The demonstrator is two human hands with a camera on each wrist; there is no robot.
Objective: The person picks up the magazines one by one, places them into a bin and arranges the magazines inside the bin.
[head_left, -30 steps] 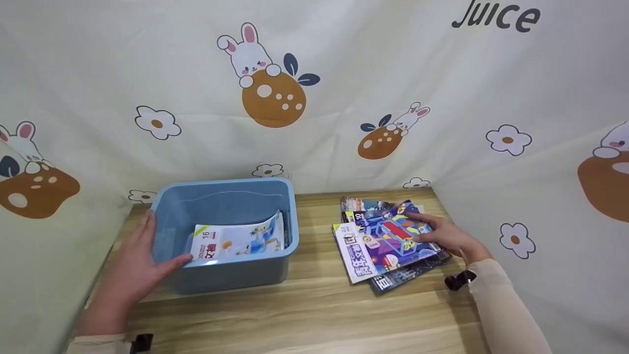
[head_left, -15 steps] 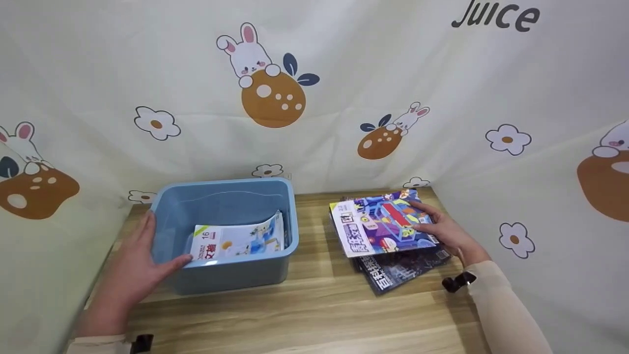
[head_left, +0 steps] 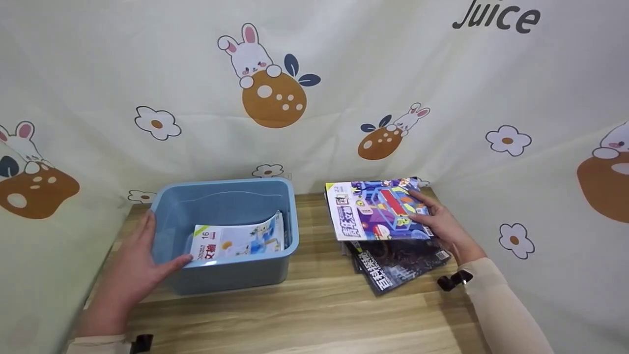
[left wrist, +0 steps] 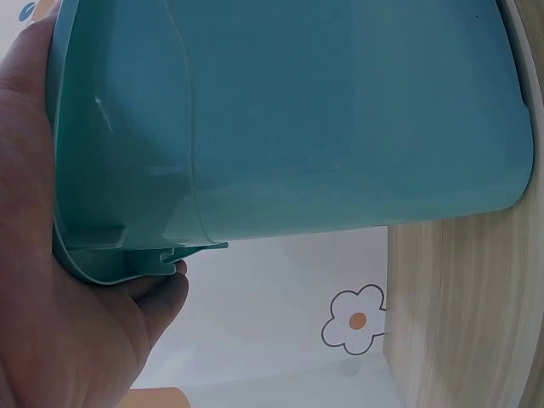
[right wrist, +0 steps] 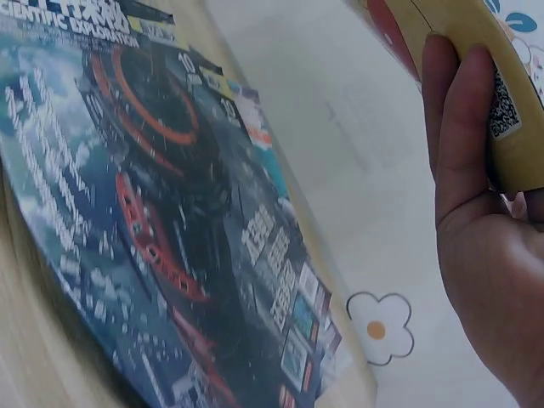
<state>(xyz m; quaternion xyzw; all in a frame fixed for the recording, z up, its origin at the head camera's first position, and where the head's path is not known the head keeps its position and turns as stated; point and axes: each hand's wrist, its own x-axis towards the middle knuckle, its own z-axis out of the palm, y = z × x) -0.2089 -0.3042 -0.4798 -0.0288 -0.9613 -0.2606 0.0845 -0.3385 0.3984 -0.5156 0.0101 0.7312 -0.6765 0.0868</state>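
The right hand [head_left: 448, 230] pinches a colourful magazine [head_left: 373, 209] above a dark magazine [head_left: 400, 263], the left hand [head_left: 128, 268] grips the bin [head_left: 231, 276]: a lifting step, I'd judge, needing a steady hold next.

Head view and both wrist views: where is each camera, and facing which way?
Head: worn on the head, looking forward and down at the blue bin, bright magazine and dark magazine; left hand and right hand show.
Left wrist: worn there, looking at the blue bin's wall; part of the left hand shows.
Right wrist: worn there, looking at the dark magazine and printed sheet; the right hand shows, gripping the bright magazine.
Head and right wrist share both magazines and the right hand.
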